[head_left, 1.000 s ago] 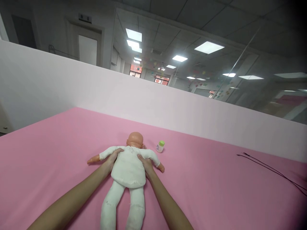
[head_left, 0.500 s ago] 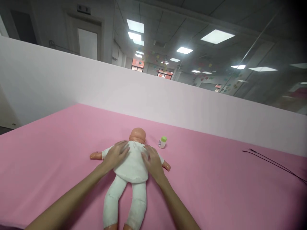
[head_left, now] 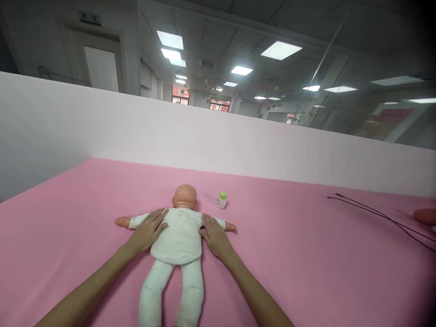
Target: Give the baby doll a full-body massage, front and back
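Fingers (head_left: pixel 157 216) nearly straight and close together, thumb apart, a worker's L. hand (head_left: pixel 146 234) lies over one shoulder and upper arm of a white-clad baby doll (head_left: pixel 175 245), nothing pinched btwn. R. hand (head_left: pixel 218 238) matches it on the opp. side, fingers slightly bent, thumb held off w/ a small dark gap showing; whether either hand presses or just lies there, can't tell from where I stand.

Doll is face down on a pink worktop (head_left: pixel 289 254), bald head (head_left: pixel 185 195) toward a pale partition (head_left: pixel 238 145), arms out to both sides, legs (head_left: pixel 150 290) parted and pointing at the worker, feet mostly cut off from view.

Progress, by my judgmt.: doll is flat and roughly straight w/ limbs spread, so laying-out looks done, & both hands are set on it. Not yet done: neither hand is clear of the doll. How much remains beyond that, can't say.

Small bottle w/ green cap (head_left: pixel 221 200) stands nr the doll's head on the R. side, cap on, untouched by either hand. Thin black cables (head_left: pixel 374 211) lie well off to the R., nr an orange-brown object (head_left: pixel 424 216) partly out of view, ID unclear. Bkgd.: lit ceiling panels (head_left: pixel 281 50) past the partition.
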A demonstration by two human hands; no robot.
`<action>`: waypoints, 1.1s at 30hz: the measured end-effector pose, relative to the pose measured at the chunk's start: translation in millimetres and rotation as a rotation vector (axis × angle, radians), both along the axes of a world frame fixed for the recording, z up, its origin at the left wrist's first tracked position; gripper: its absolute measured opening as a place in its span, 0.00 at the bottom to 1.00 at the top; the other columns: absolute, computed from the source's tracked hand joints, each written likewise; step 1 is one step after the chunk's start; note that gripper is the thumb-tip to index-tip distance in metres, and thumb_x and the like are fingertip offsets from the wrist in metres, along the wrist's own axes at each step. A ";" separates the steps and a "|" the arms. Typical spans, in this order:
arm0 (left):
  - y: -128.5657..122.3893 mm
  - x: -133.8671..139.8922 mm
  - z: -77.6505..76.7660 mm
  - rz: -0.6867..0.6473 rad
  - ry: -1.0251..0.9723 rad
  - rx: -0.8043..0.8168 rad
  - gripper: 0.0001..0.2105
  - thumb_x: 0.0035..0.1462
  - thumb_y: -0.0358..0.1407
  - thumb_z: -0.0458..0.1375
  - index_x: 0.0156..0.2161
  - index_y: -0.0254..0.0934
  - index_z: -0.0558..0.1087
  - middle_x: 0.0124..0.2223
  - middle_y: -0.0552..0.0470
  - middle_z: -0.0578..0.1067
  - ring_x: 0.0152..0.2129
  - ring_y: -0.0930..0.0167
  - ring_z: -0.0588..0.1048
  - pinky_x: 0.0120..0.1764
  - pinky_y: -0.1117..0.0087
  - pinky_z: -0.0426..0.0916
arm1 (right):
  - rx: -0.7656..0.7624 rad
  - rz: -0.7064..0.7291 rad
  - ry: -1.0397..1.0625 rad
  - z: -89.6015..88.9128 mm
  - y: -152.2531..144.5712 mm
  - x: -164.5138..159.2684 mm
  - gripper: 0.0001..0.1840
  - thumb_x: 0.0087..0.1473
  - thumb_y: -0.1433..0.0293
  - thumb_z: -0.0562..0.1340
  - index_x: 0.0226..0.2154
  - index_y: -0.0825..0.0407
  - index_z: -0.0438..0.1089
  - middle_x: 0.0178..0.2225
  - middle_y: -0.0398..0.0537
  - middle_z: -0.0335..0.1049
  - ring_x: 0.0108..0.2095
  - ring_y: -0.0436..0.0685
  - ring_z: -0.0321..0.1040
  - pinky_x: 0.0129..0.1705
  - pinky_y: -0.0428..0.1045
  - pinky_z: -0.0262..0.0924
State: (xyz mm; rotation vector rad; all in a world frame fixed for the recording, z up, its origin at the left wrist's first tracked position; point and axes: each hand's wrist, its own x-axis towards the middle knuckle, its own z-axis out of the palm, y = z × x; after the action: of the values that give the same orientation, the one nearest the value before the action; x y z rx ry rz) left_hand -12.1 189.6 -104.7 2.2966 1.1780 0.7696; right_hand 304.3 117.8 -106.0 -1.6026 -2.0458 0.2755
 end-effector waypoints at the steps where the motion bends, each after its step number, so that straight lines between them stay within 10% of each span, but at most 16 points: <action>1: -0.1 -1.1 2.3 0.000 0.003 -0.006 0.30 0.71 0.51 0.46 0.72 0.39 0.60 0.73 0.45 0.59 0.71 0.58 0.55 0.72 0.54 0.44 | 0.003 0.018 -0.004 -0.3 -1.1 2.9 0.34 0.70 0.54 0.53 0.70 0.56 0.58 0.71 0.62 0.54 0.72 0.69 0.50 0.72 0.68 0.45; 9: -14.9 54.8 79.5 -0.056 -0.408 -0.004 0.20 0.67 0.48 0.57 0.58 0.43 0.77 0.63 0.47 0.74 0.64 0.57 0.68 0.68 0.58 0.58 | 0.075 -0.143 0.140 42.5 16.8 42.9 0.30 0.67 0.53 0.55 0.65 0.50 0.66 0.67 0.56 0.63 0.67 0.67 0.60 0.68 0.66 0.55; 13: -4.3 132.1 110.6 -0.208 -0.887 -0.658 0.24 0.67 0.51 0.56 0.53 0.32 0.78 0.60 0.37 0.76 0.59 0.56 0.74 0.63 0.58 0.66 | 0.159 -0.297 0.182 60.2 44.7 73.2 0.26 0.67 0.58 0.54 0.59 0.54 0.70 0.58 0.59 0.73 0.57 0.67 0.70 0.61 0.63 0.63; 18: 33.6 215.5 101.0 -0.122 -1.158 -1.337 0.41 0.69 0.59 0.41 0.68 0.20 0.60 0.68 0.23 0.63 0.64 0.56 0.68 0.57 0.63 0.72 | 0.265 -0.342 0.149 49.4 72.1 91.2 0.26 0.65 0.67 0.49 0.61 0.56 0.67 0.62 0.61 0.68 0.63 0.65 0.63 0.67 0.62 0.56; 27: 56.3 266.2 75.1 0.001 -1.183 -1.271 0.42 0.69 0.60 0.39 0.70 0.25 0.57 0.71 0.29 0.60 0.67 0.58 0.63 0.61 0.64 0.68 | 0.154 -0.168 0.067 29.7 85.0 103.5 0.34 0.62 0.71 0.49 0.69 0.58 0.58 0.71 0.58 0.55 0.72 0.63 0.50 0.73 0.64 0.46; 33: 45.5 249.5 91.8 -0.046 -1.202 -1.246 0.39 0.69 0.59 0.43 0.68 0.24 0.62 0.68 0.30 0.64 0.66 0.58 0.66 0.61 0.66 0.68 | 0.153 -0.177 0.256 39.3 66.8 61.9 0.34 0.70 0.58 0.48 0.72 0.56 0.52 0.74 0.57 0.46 0.74 0.64 0.40 0.74 0.65 0.41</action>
State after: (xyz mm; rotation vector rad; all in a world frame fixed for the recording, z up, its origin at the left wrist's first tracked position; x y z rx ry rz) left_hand 237.4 235.2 -13.0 0.5903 0.6253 0.8095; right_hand 366.2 184.6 -66.7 -1.5543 -1.6807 0.2398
